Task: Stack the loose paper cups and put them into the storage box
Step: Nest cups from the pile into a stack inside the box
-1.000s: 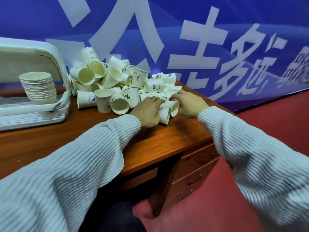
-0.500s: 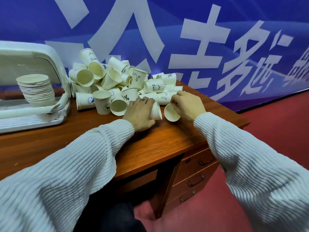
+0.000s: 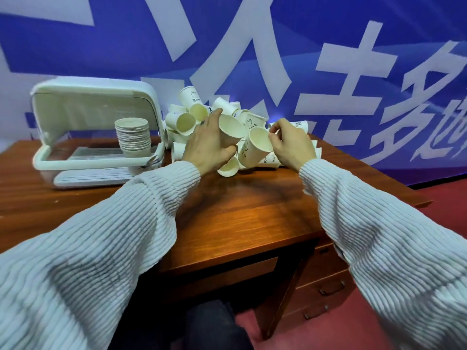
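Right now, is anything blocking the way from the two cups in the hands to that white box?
Nothing visible. The open white plastic storage box sits left of the cream paper cups, its lid raised, with bare wooden desk between.

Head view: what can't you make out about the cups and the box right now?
- Pile: count unclear; both hands cover its middle.
- Left hand: fingertips hidden behind its cup.
- Stack in the storage box: base hidden by the front rim.
- Cup print: too blurred.
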